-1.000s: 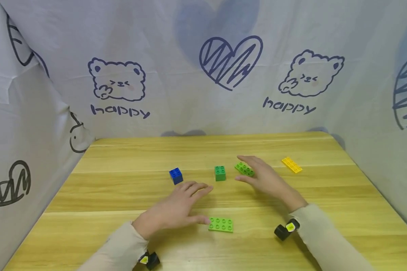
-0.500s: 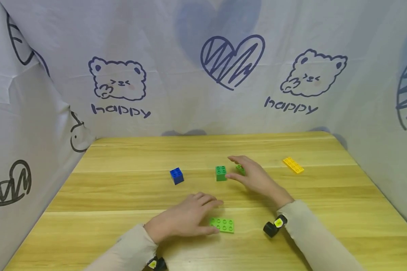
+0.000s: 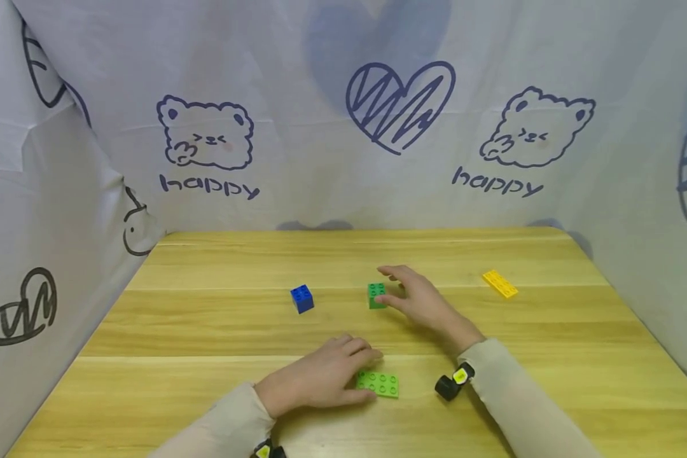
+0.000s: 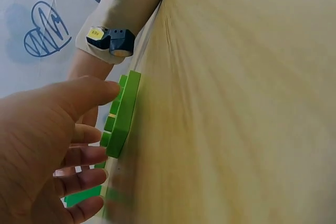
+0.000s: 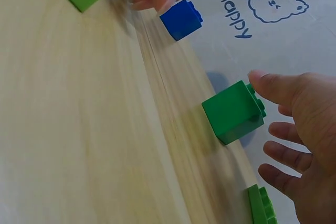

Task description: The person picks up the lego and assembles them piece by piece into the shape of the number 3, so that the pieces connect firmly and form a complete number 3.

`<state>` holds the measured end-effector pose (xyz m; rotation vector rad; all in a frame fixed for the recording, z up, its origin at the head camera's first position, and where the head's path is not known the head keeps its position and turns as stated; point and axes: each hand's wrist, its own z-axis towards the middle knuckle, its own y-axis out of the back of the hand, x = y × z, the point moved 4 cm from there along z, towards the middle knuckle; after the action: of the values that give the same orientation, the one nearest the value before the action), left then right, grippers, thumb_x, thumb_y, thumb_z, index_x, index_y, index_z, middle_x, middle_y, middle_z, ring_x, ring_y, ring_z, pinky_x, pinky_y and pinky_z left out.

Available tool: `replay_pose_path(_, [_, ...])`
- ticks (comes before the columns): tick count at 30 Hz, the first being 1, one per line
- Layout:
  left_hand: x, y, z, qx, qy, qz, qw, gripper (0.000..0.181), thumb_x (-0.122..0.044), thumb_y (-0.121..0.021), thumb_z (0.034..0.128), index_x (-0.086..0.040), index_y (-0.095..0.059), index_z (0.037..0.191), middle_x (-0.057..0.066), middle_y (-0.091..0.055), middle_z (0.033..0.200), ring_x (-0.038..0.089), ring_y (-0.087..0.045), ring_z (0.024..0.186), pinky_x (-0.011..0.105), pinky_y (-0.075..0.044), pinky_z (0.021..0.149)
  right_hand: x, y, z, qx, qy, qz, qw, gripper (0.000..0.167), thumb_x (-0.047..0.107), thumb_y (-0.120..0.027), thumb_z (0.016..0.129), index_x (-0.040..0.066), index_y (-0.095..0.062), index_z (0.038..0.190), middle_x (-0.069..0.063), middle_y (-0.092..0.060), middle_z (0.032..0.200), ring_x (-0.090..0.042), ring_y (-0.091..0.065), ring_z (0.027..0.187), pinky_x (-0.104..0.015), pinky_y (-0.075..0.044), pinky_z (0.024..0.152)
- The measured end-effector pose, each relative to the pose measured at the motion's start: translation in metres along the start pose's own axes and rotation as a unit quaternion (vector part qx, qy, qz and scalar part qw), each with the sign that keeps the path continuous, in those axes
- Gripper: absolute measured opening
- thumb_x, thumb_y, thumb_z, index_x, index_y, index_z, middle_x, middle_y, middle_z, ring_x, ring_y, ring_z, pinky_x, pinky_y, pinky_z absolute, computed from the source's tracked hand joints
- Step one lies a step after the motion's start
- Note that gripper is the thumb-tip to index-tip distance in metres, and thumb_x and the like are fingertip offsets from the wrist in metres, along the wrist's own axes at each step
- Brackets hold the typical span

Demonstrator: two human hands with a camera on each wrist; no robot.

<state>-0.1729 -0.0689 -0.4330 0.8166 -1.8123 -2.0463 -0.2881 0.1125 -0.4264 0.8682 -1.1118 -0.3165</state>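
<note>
My left hand (image 3: 323,375) is spread low over the near light green brick plate (image 3: 382,384), its fingers bent but not closed round it. In the left wrist view the thumb lies at the plate's studded side; whether it touches is unclear. Further back, my right hand (image 3: 420,302) is beside the dark green brick (image 3: 373,304), thumb in front of it and fingers apart. The right wrist view has that thumb by the brick's studs, contact uncertain. A second light green plate (image 5: 261,205) lies beyond, hidden behind the right hand in the head view.
A blue brick (image 3: 301,299) stands left of the dark green one. The yellow brick plate (image 3: 500,284) lies at the right rear of the wooden table (image 3: 206,318). Printed white cloth (image 3: 303,172) hangs behind and at the sides.
My right hand has moved left from the far light green plate to the dark green brick. My left hand has moved right and nearer, over the near plate. The bricks stay put.
</note>
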Motion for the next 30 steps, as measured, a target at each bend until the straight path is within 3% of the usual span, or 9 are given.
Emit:
replay_pose_path(7, [-0.0016,-0.0036,-0.0001,-0.019,-0.009,-0.003,0.9998,0.048,-0.049,-0.059,0.0950,-0.016,-0.059,0.130,-0.004,-0.057,0.117,0.012,-0.051,0.106,0.031,-0.044,0.094,0.0005,-0.0037,0.0013,0.002,0.001,-0.001,1.0000,0.058,0.034,-0.069,0.092,0.011,-0.050,0.142,-0.009,-0.052,0.138,-0.031,-0.053,0.121,-0.049,-0.046,0.097])
replay_pose_path(19, [-0.0014,-0.0056,0.0014,-0.047,-0.019,0.007,0.9987,0.039,-0.044,-0.060,0.0960,-0.015,-0.066,0.121,-0.005,-0.059,0.110,0.010,-0.053,0.101,0.028,-0.045,0.091,0.0023,-0.0056,0.0029,0.005,0.012,-0.001,0.9999,0.045,0.028,-0.067,0.095,0.009,-0.058,0.134,-0.007,-0.059,0.129,-0.026,-0.057,0.113,-0.042,-0.050,0.092])
replay_pose_path(30, [0.0009,-0.0057,0.0022,-0.054,0.011,0.011,0.9984,0.039,-0.044,-0.060,0.0964,-0.014,-0.066,0.122,-0.005,-0.061,0.110,0.010,-0.054,0.098,0.026,-0.046,0.088,0.0018,-0.0090,0.0037,0.007,0.018,-0.005,0.9998,0.043,0.023,-0.071,0.091,0.005,-0.060,0.130,-0.006,-0.060,0.116,-0.023,-0.060,0.104,-0.036,-0.053,0.087])
